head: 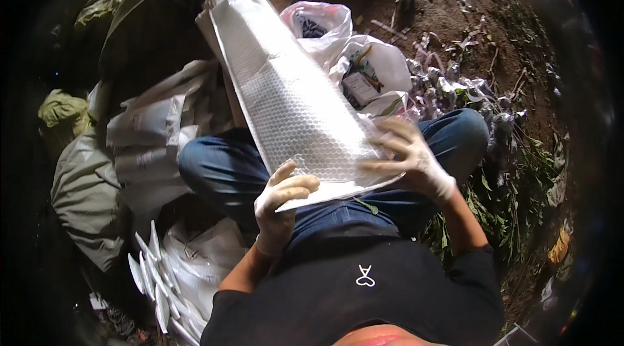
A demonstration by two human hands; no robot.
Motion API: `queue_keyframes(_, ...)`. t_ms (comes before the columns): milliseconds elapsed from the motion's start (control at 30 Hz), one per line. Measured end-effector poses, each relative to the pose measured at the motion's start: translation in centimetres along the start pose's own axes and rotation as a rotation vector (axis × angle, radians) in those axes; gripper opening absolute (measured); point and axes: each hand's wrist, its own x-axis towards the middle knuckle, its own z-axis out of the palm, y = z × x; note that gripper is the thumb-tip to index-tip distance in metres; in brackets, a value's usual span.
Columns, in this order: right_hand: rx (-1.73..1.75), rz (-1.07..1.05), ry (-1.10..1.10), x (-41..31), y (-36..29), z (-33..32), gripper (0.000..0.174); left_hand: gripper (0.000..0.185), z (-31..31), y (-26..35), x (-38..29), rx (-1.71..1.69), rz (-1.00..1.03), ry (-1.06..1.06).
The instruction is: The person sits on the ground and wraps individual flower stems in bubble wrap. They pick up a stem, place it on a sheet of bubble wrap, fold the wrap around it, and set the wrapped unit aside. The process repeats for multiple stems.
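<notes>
A long silvery bubble-wrap mailer (297, 102) lies slantwise over my crossed legs, its near edge towards my waist. In a pale thin glove, my left hand (282, 195) grips the near left corner of this mailer, with the thumb beneath or behind it. My right hand (409, 158), gloved too and blurred, rests on or just over the near right part, its fingers spread. Whether it touches the surface I cannot tell. Past the mailer, a white plastic bag (382, 61) stands open with a small box (360, 88) inside.
Another white bag (317, 22) holds dark small pieces. Flat silvery packets (146, 126) are stacked at the left, and more pouches (170, 287) lie at the lower left beside a grey-green sack (90, 195). Foil-wrapped bundles (456, 85) and cut leafy stems (512, 209) cover soil at the right.
</notes>
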Motion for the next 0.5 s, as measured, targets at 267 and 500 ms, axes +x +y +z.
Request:
queue_keyframes(267, 0.531, 0.972, 0.318, 1.3, -0.4, 9.2, 0.063, 0.008, 0.7, -5.3, -4.5, -0.861, -0.918, 0.442)
queue_keyframes(500, 1.149, 1.262, 0.370, -2.4, 1.2, 14.9, 0.046, 0.055, 1.6, -6.2, -3.3, 0.368, -0.351, 0.103)
